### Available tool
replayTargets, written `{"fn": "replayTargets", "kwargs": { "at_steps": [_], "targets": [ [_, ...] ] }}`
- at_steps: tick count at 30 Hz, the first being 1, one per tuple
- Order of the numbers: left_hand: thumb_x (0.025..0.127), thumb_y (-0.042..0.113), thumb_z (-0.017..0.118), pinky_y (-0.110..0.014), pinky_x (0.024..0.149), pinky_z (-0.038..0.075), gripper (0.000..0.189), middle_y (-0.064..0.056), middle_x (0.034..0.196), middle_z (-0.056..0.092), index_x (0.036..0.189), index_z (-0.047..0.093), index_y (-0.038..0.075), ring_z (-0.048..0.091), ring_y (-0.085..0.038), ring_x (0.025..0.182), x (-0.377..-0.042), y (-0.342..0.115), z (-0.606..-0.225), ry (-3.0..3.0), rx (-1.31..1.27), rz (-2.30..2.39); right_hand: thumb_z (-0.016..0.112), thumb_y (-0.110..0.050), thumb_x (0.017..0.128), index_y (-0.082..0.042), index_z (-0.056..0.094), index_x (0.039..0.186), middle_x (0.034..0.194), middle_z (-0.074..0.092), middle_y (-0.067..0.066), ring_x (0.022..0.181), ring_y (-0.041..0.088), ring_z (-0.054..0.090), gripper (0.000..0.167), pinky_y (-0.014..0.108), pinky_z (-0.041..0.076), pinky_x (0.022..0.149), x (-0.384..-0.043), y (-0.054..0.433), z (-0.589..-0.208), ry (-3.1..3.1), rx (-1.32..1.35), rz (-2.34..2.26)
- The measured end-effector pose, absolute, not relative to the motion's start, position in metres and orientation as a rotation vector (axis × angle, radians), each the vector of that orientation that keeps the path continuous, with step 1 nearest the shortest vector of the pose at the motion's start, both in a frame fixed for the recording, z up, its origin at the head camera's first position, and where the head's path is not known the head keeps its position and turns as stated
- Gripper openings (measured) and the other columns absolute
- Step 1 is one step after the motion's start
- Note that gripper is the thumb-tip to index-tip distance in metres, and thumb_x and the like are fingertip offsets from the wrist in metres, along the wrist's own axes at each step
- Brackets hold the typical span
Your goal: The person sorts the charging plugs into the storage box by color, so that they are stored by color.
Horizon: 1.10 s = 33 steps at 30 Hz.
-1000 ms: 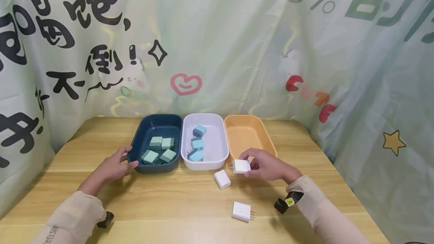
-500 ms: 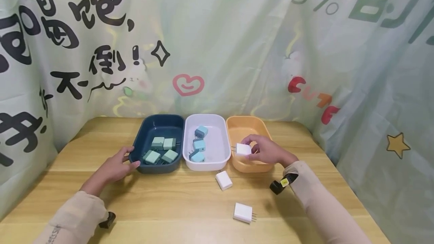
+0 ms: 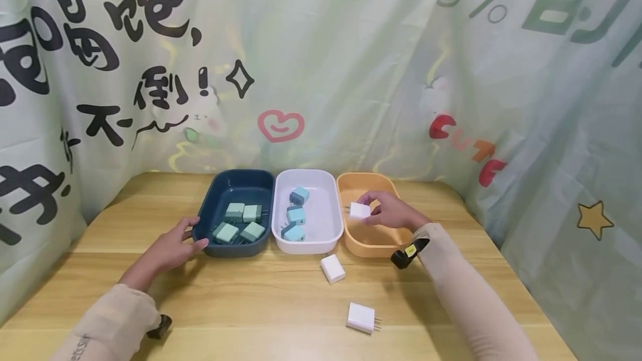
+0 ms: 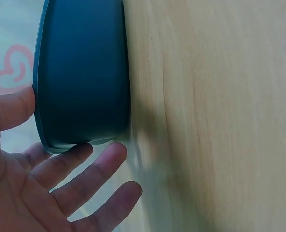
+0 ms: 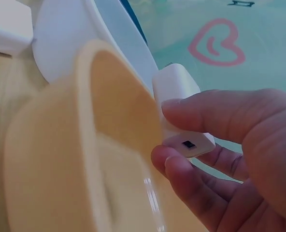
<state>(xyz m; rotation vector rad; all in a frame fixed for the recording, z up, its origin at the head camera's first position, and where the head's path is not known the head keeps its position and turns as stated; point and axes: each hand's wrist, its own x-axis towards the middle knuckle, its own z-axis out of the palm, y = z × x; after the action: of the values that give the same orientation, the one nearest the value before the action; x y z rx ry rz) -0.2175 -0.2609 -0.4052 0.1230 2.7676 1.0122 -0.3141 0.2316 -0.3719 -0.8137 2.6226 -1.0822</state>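
My right hand [image 3: 393, 211] pinches a white plug charger [image 3: 358, 210] between thumb and fingers, over the orange tray [image 3: 373, 247]. In the right wrist view, the charger's port end [image 5: 189, 144] faces the camera and its body overlaps the tray's inside. At the left, my left hand [image 3: 173, 249] touches the outer edge of the dark blue tray [image 3: 238, 180], fingers loosely extended. The left wrist view has the thumb [image 4: 17, 108] against this tray's rim and fingertips by its end wall. Several green chargers [image 3: 252, 232] lie in the dark blue tray.
Between those trays stands a white tray [image 3: 321, 205] with 3 light blue chargers [image 3: 296, 215] inside. One white charger [image 3: 332, 268] lies on the wooden table [image 3: 241, 311] in front of it, and another white charger [image 3: 361, 317] lies nearer. A printed curtain [image 3: 341, 71] hangs behind.
My right hand has carried the white charger from the orange tray's front edge farther back over its inside. My left hand has kept its place at the dark blue tray. The view has shifted slightly.
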Motion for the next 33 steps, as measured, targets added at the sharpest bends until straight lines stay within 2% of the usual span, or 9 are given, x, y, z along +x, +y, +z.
{"fn": "replayTargets", "kwargs": {
  "at_steps": [7, 15, 26, 33],
  "targets": [
    [0.096, 0.037, 0.059, -0.069, 0.097, 0.031, 0.076, -0.041, 0.14, 0.035, 0.146, 0.022, -0.008, 0.035, -0.057, 0.127, -0.217, -0.26, -0.405, 2.778, 0.126, 1.012, 0.076, -0.003, 0.081, 0.001, 0.061, 0.108, 0.101, 0.058, 0.011, 0.092, 0.027, 0.056, 0.032, 0.035, 0.054, 0.076, -0.327, 0.234, -0.369, 2.623, -0.795, -1.062],
    [0.097, 0.036, 0.059, -0.068, 0.097, 0.032, 0.076, -0.04, 0.14, 0.035, 0.146, 0.022, -0.008, 0.036, -0.056, 0.127, -0.216, -0.258, -0.403, 2.779, 0.118, 1.012, 0.077, -0.002, 0.079, 0.003, 0.06, 0.11, 0.099, 0.058, 0.012, 0.067, 0.019, 0.058, 0.036, 0.03, 0.053, 0.061, -0.346, 0.231, -0.371, 2.614, -0.655, -1.047],
    [0.096, 0.038, 0.058, -0.069, 0.099, 0.029, 0.077, -0.04, 0.142, 0.032, 0.147, 0.02, -0.007, 0.033, -0.057, 0.129, -0.216, -0.258, -0.403, 2.765, 0.089, 1.02, 0.076, -0.001, 0.077, 0.005, 0.061, 0.11, 0.098, 0.06, 0.014, 0.075, 0.02, 0.062, 0.037, 0.032, 0.056, 0.065, -0.371, 0.223, -0.374, 2.593, -0.555, -1.053],
    [0.096, 0.037, 0.058, -0.069, 0.099, 0.03, 0.077, -0.04, 0.141, 0.033, 0.146, 0.021, -0.007, 0.034, -0.056, 0.128, -0.215, -0.258, -0.403, 2.773, 0.087, 1.01, 0.076, 0.003, 0.073, 0.006, 0.06, 0.103, 0.094, 0.06, 0.014, 0.078, 0.023, 0.061, 0.034, 0.032, 0.056, 0.062, -0.382, 0.223, -0.383, 2.597, -0.503, -1.095]
  ]
}}
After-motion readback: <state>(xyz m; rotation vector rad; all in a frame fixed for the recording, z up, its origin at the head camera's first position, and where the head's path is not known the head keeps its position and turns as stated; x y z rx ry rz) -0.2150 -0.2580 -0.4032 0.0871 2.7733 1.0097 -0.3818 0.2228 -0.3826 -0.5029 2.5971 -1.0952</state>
